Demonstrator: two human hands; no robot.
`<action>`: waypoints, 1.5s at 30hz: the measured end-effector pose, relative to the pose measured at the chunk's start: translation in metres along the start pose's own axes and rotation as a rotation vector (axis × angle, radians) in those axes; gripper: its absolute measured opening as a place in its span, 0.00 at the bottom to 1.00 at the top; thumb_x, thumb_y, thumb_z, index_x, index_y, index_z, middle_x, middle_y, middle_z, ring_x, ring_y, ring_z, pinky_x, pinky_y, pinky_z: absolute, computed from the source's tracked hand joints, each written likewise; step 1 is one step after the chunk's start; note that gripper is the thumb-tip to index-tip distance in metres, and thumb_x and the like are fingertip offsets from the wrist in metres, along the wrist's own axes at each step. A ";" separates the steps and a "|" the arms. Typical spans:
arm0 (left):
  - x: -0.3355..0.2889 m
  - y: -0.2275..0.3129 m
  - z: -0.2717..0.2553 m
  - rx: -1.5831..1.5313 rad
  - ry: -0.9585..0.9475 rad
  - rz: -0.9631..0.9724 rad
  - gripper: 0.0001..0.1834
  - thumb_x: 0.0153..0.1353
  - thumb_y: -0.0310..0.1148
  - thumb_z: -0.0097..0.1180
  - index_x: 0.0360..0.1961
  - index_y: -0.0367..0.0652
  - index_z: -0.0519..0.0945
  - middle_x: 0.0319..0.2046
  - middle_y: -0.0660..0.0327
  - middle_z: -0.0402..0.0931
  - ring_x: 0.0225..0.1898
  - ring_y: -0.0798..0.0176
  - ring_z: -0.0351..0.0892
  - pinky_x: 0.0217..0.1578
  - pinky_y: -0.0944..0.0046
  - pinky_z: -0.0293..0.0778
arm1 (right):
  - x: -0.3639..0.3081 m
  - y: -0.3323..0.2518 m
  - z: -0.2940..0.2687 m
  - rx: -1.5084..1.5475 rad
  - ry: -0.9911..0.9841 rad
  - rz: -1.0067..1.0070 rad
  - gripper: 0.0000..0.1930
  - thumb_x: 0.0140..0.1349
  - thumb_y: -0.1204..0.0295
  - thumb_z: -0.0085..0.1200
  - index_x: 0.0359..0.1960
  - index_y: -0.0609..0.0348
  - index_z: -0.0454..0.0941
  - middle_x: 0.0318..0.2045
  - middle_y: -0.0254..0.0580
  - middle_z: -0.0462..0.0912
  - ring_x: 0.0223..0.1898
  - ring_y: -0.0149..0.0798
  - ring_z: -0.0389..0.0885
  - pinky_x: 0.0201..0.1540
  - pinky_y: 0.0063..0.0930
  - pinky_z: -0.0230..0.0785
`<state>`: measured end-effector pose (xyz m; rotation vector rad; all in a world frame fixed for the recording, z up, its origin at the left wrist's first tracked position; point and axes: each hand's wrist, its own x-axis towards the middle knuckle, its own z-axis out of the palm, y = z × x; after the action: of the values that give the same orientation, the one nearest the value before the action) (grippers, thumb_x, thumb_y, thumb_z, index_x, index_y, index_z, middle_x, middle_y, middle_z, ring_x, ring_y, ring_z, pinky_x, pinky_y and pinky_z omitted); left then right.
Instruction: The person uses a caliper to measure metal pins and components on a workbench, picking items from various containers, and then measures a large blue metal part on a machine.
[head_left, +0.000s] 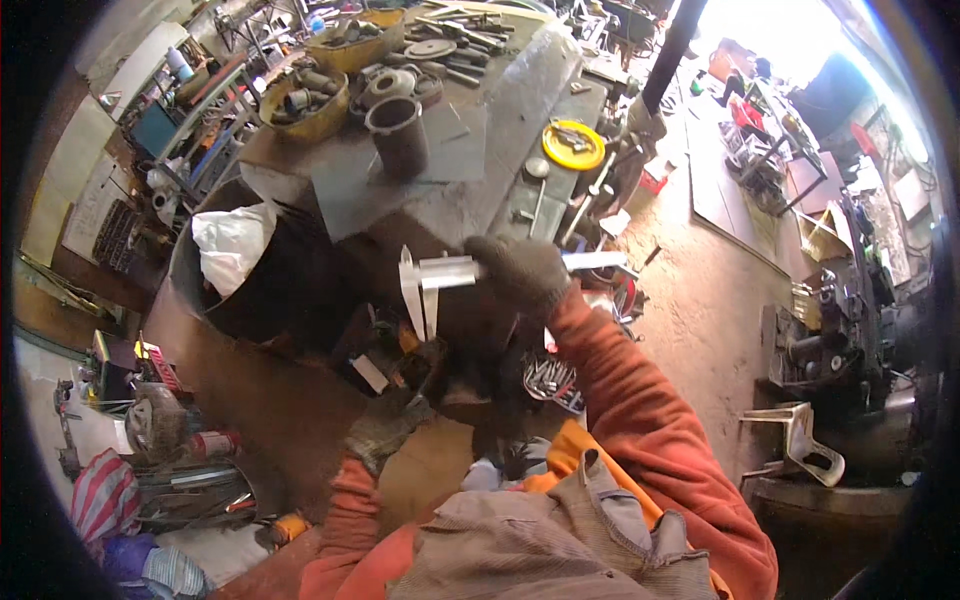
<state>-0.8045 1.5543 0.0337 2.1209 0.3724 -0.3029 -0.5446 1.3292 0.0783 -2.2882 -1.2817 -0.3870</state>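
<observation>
A silver caliper (pixel 445 272) is gripped in my right hand (pixel 520 270), which wears a dark glove. Its beam sticks out past the hand to the right. The long jaws hang downward, slightly apart, their tips close to a dark part (pixel 430 358). Below those tips is my gloved left hand (pixel 385 430), its fingers curled by the dark part; shadow hides what exactly they hold. Just left of the dark part, a small block with a pale face (pixel 369 373) shows in the shadow.
A metal workbench (pixel 470 200) ahead carries an upright grey cylinder (pixel 398 140), yellow bins (pixel 305 105) of metal parts and a yellow dish (pixel 573 146). A drum (pixel 185 275) with a white bag (pixel 232 245) stands left. A white plastic chair (pixel 800 440) stands right.
</observation>
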 end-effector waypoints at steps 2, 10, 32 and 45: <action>0.015 -0.051 0.033 0.094 -0.274 0.037 0.17 0.69 0.46 0.58 0.36 0.42 0.80 0.29 0.62 0.79 0.31 0.58 0.80 0.35 0.56 0.77 | -0.012 -0.002 -0.010 -0.047 -0.027 0.037 0.20 0.56 0.70 0.60 0.53 0.47 0.76 0.28 0.47 0.82 0.28 0.56 0.84 0.28 0.47 0.74; -0.032 -0.104 0.107 -0.398 -0.313 -0.437 0.11 0.66 0.40 0.62 0.33 0.45 0.80 0.22 0.64 0.77 0.20 0.68 0.75 0.21 0.64 0.72 | -0.257 -0.054 -0.051 0.116 -0.164 0.348 0.14 0.57 0.70 0.60 0.46 0.47 0.81 0.29 0.45 0.83 0.28 0.55 0.83 0.32 0.46 0.76; 0.076 0.075 0.394 0.672 -0.713 0.191 0.13 0.63 0.43 0.60 0.35 0.45 0.84 0.33 0.58 0.85 0.31 0.61 0.83 0.27 0.57 0.75 | -0.773 -0.046 -0.186 0.335 0.500 1.764 0.15 0.58 0.62 0.69 0.39 0.58 0.82 0.30 0.43 0.86 0.31 0.34 0.82 0.38 0.32 0.75; 0.255 0.323 0.645 0.807 -0.899 -0.064 0.16 0.66 0.46 0.58 0.44 0.44 0.81 0.36 0.57 0.86 0.31 0.61 0.83 0.25 0.60 0.74 | -0.887 0.099 -0.230 0.397 0.352 2.091 0.20 0.62 0.46 0.57 0.46 0.42 0.85 0.39 0.48 0.88 0.41 0.54 0.86 0.44 0.46 0.75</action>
<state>-0.4943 0.8810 -0.1561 2.4316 -0.2715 -1.5764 -0.9235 0.5254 -0.1671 -1.8299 1.2563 0.2391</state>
